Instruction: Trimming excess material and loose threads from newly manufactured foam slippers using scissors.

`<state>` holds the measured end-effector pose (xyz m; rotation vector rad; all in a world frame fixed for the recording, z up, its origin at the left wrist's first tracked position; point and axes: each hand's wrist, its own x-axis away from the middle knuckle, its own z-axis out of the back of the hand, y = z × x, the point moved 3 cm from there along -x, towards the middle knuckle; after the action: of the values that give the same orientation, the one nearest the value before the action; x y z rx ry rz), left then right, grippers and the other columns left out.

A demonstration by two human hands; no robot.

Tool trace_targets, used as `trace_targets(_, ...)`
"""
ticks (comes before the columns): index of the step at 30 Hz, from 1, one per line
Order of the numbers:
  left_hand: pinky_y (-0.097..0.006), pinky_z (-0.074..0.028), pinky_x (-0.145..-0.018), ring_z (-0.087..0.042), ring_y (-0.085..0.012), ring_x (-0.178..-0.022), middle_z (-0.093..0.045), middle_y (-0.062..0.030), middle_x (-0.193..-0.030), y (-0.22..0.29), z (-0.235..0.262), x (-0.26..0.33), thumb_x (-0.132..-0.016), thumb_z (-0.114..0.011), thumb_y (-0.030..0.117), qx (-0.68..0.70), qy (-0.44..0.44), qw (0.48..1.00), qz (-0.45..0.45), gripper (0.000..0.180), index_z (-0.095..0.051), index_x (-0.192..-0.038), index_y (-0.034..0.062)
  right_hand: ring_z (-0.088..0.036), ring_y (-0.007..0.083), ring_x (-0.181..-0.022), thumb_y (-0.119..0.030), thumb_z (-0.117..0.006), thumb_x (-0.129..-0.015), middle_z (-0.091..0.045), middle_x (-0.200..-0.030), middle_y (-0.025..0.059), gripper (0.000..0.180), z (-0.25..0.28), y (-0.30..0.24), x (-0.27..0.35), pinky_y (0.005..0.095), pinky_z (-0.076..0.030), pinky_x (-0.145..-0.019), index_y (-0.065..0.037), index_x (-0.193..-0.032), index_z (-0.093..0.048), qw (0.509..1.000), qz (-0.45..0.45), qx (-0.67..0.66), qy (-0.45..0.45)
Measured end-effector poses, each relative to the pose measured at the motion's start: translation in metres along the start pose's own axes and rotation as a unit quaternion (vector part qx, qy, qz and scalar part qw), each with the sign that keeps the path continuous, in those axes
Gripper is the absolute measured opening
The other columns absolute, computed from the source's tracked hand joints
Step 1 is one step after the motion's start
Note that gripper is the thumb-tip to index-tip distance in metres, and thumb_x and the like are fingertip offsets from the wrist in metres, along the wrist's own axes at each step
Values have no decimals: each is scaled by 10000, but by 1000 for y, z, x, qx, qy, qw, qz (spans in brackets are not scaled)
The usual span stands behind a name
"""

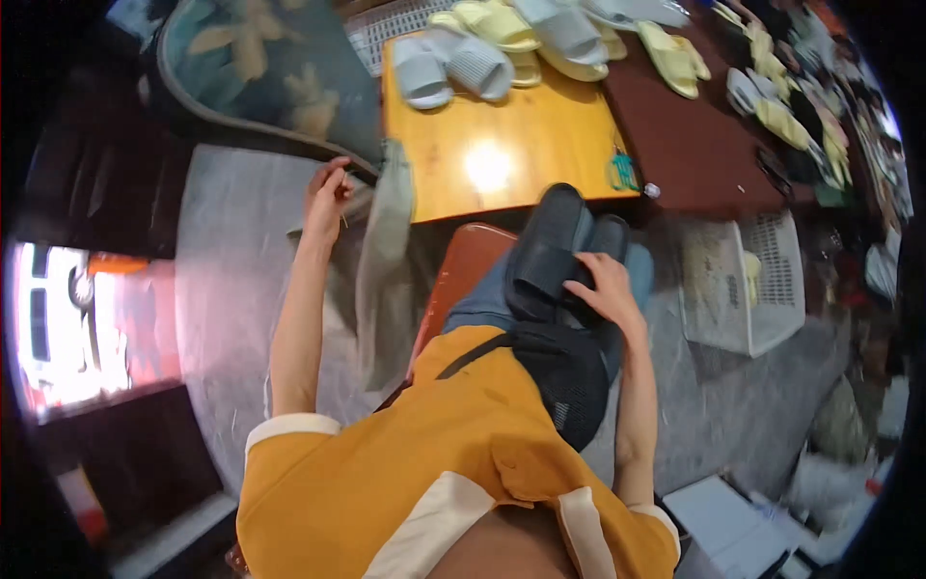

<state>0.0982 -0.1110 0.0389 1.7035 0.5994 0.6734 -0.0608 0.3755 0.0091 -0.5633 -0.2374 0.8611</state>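
Observation:
A pair of black slippers [546, 253] lies across my lap on blue trousers, soles down, with ribbed or smooth straps I cannot make out. My right hand [612, 293] rests at the strap of the slippers, thumb and fingers bent against its edge. Off to the left, my left hand [330, 197] is raised beside the yellow table's corner. Its fingers are curled together, and a thin light strand seems to show below them, too small to name. A black bag [564, 376] with a strap sits against my waist.
Grey and pale yellow slippers [470, 66] stand on the yellow table [434, 164]. More lie on the brown table [675, 145] at right. Green-handled snips [622, 172] sit near the table edge. A white basket [719, 280] stands on the floor. A dark floral chair back [260, 72] is far left.

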Motion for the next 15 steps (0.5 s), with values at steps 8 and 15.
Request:
trace_targets(8,-343,-484,-660,-587,-192,-685,-633,-92,-742,-109,241,67,-926,-600,171,-317,330,889,-24,156,-691,-912,46,-498,356,-1205,-404,-681,-863,-538,-1261,151,523,-10,-14,-7,517,-302,-1064,-125,-1290,-565,1000,2,7,-17)
trace_targets(15,-438,-484,-803,-599,-330,-906,-631,-124,-973,-105,108,70,-833,-531,35,-492,275,801,-199,221,-631,-1030,51,-352,383,-1365,-390,-704,-841,-380,-1480,143,616,-8,-13,9,611,-208,-1107,-189,-1388,-504,999,-43,32,4)
